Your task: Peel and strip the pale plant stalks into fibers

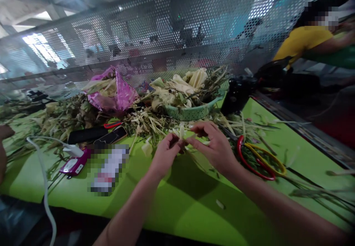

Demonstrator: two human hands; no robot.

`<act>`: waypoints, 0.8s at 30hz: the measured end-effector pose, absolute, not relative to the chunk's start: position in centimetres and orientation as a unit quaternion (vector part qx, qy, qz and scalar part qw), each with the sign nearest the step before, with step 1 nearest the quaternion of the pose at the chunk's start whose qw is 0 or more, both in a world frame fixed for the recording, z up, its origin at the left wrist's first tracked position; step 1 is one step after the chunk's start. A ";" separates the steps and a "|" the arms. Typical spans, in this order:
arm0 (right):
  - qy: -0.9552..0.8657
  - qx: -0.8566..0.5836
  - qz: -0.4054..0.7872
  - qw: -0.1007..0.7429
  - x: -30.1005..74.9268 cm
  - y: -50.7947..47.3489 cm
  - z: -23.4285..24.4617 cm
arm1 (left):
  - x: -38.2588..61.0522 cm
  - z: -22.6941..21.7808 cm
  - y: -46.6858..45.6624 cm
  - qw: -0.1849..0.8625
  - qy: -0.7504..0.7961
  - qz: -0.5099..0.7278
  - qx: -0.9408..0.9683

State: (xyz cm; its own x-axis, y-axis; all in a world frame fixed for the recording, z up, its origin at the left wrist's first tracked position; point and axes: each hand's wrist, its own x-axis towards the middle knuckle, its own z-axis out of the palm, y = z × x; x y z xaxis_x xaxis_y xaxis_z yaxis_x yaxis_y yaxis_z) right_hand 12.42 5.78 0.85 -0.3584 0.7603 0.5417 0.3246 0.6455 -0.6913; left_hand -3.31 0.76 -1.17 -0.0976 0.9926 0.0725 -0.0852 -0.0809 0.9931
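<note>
My left hand (168, 150) is closed, its thumb and fingers pinching a small pale plant piece (181, 131) that points upward. Close on the right, my right hand (213, 144) has its thumb and forefinger apart. Its thumb tip comes near the pale piece; I cannot tell whether they touch. Behind both hands lies a heap of dry stalks and husks (144, 122). A pair of scissors (255, 157) with one red and one yellow handle rests to the right of my right hand.
A green basket (191, 113) heaped with dry husks stands behind the hands, beside a black container (237, 96). A pink bag (109, 100), phones (111, 136) and a purple power strip (75, 164) with a white cable lie left. A person in yellow (307, 40) is at far right.
</note>
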 end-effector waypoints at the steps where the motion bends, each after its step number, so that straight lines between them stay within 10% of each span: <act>1: -0.783 -0.336 0.249 0.460 12.4 5.9 0.9 | -3.1 -1.2 0.7 0.486 0.471 0.556 0.483; 12: -0.827 -0.243 0.241 0.447 12.4 5.8 1.3 | -3.6 -2.0 1.0 0.640 0.390 0.603 0.276; 24: -0.909 -0.194 0.074 0.362 12.4 5.6 0.8 | -3.7 -1.9 0.9 0.541 0.453 0.582 0.403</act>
